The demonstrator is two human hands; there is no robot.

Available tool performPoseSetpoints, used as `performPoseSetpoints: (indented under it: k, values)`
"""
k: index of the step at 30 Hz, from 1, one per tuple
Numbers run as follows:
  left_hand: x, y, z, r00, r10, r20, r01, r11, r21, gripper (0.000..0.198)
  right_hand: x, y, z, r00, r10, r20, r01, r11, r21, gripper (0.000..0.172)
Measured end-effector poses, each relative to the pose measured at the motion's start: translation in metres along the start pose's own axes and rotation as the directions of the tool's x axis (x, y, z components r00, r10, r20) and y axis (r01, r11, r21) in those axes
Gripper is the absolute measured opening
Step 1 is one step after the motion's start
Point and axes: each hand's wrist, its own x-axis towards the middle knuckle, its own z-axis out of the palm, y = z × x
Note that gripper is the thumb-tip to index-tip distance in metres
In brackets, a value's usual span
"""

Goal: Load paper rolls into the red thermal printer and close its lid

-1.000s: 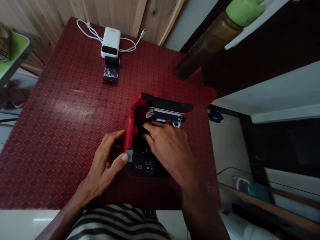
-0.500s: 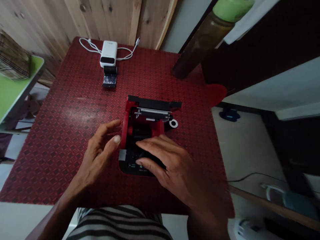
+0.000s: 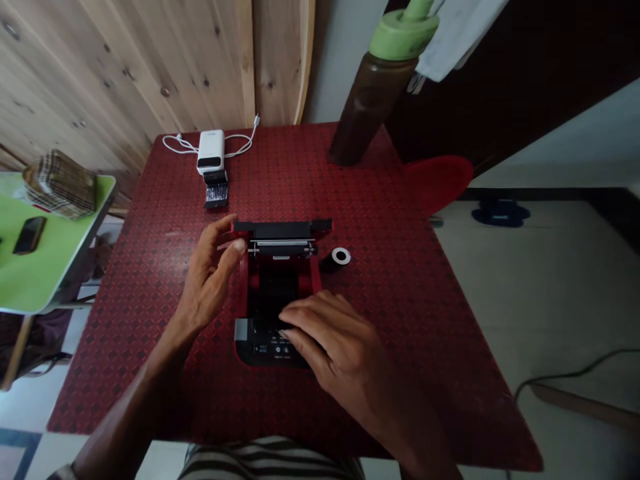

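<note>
A small red-and-black printer (image 3: pixel 316 272) sits on the table with its lid (image 3: pixel 283 230) raised, showing a roller bar and a dark inner bay. My left hand (image 3: pixel 210 277) is at the lid's left end, forefinger at its top corner and thumb just below, closed on that edge. My right hand (image 3: pixel 340 337) lies over the printer's front right, thumb and fingertips pinched together above the bay's front edge. Whatever dark thing they hold is too dim to make out. A black roll (image 3: pixel 341 256) with a white ring-shaped end stands just right of the printer.
A white power bank (image 3: pixel 211 148) with a white cable lies at the back left, a dark unrolled strip (image 3: pixel 217 194) before it. A tall brown bottle (image 3: pixel 363 100) with a green cap stands at the back right. A green table (image 3: pixel 50 283) holds a checked bag (image 3: pixel 63 183) and a phone (image 3: pixel 30 235).
My left hand has moved from beside the printer's left wall up to the lid's end. My right hand stays over the front, its thumb and fingertips now closer together. The view has shifted.
</note>
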Motion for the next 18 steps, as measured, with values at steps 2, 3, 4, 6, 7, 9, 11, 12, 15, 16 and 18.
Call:
performPoseSetpoints:
  k: [2, 3, 4, 6, 7, 9, 11, 12, 15, 16, 18]
  values:
    - [0.004, 0.004, 0.001, 1.000, 0.026, -0.005, -0.025, 0.999, 0.042, 0.057, -0.002, -0.002, 0.001, 0.999, -0.010, -0.038, 0.009, 1.000, -0.027, 0.017]
    - [0.005, 0.007, 0.002, 0.999, 0.039, 0.005, -0.039, 0.998, 0.049, 0.058, -0.003, -0.003, 0.002, 0.998, -0.014, -0.057, 0.012, 0.999, -0.044, 0.019]
    - [0.007, 0.010, 0.003, 0.998, 0.054, 0.022, -0.055, 0.998, 0.043, 0.058, -0.004, -0.005, 0.003, 0.997, -0.019, -0.076, 0.015, 0.998, -0.062, 0.021]
    - [0.006, 0.015, 0.006, 0.996, 0.077, 0.054, -0.078, 0.997, 0.011, 0.056, -0.007, -0.008, 0.004, 0.993, -0.027, -0.117, 0.016, 0.995, -0.098, 0.024]
    - [0.004, 0.016, 0.006, 0.995, 0.084, 0.057, -0.084, 0.996, -0.004, 0.054, -0.009, -0.010, 0.005, 0.990, -0.030, -0.137, 0.014, 0.993, -0.119, 0.025]
    - [-0.003, 0.018, 0.007, 0.995, 0.094, 0.036, -0.093, 0.995, -0.023, 0.051, -0.013, -0.015, 0.008, 0.983, -0.047, -0.175, 0.016, 0.985, -0.173, 0.023]
    - [-0.015, 0.018, 0.007, 0.995, 0.100, 0.013, -0.100, 0.995, -0.020, 0.044, -0.018, -0.019, 0.011, 0.977, -0.066, -0.203, 0.017, 0.972, -0.232, 0.022]
    - [-0.022, 0.018, 0.006, 0.995, 0.100, 0.008, -0.100, 0.995, -0.008, 0.038, -0.021, -0.022, 0.013, 0.973, -0.079, -0.217, 0.020, 0.965, -0.261, 0.024]
    - [-0.045, 0.015, 0.003, 0.998, 0.068, -0.001, -0.068, 0.998, 0.010, 0.024, -0.028, -0.027, 0.016, 0.966, -0.110, -0.235, 0.025, 0.940, -0.339, 0.028]
    - [-0.053, 0.012, 0.003, 0.999, 0.044, 0.010, -0.044, 0.999, 0.006, 0.022, -0.030, -0.028, 0.017, 0.965, -0.115, -0.236, 0.021, 0.930, -0.367, 0.028]
    - [-0.068, 0.006, 0.005, 1.000, -0.010, 0.020, 0.010, 0.999, -0.034, 0.032, -0.032, -0.030, 0.019, 0.960, -0.115, -0.255, -0.003, 0.908, -0.420, 0.024]
